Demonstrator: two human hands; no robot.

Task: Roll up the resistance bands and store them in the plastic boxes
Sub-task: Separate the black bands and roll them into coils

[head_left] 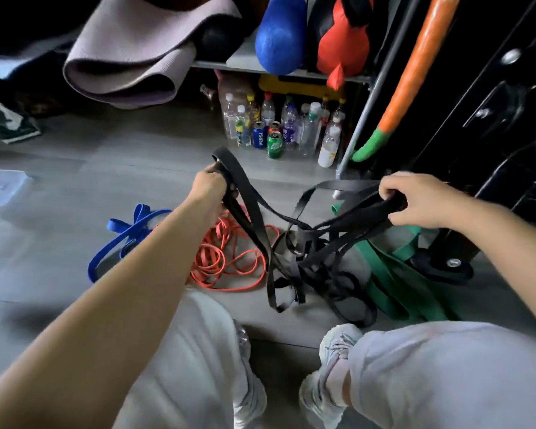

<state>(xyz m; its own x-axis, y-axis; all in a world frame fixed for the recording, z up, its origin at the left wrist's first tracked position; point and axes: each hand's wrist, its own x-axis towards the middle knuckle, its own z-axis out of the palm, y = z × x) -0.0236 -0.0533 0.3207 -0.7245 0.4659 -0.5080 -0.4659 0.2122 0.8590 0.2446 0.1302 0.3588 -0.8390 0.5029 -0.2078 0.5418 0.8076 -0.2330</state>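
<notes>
A tangle of black resistance bands (316, 261) lies on the grey floor in front of my knees. My left hand (209, 187) grips one black loop and lifts it above the floor. My right hand (415, 199) holds several black strands pulled up to the right. Orange bands (226, 258) lie coiled under my left forearm. Left of them sits a blue band (127, 233), partly hidden by my arm. Green bands (393, 280) are spread on the right beside the black pile. A clear plastic box (0, 187) shows at the far left edge.
Bottles and cans (276, 128) stand crowded under a shelf straight ahead. A black machine frame (477, 134) with an orange and green padded bar (415, 66) stands on the right. A rolled mauve mat (127, 57) hangs over the upper left. My knees and shoes fill the bottom.
</notes>
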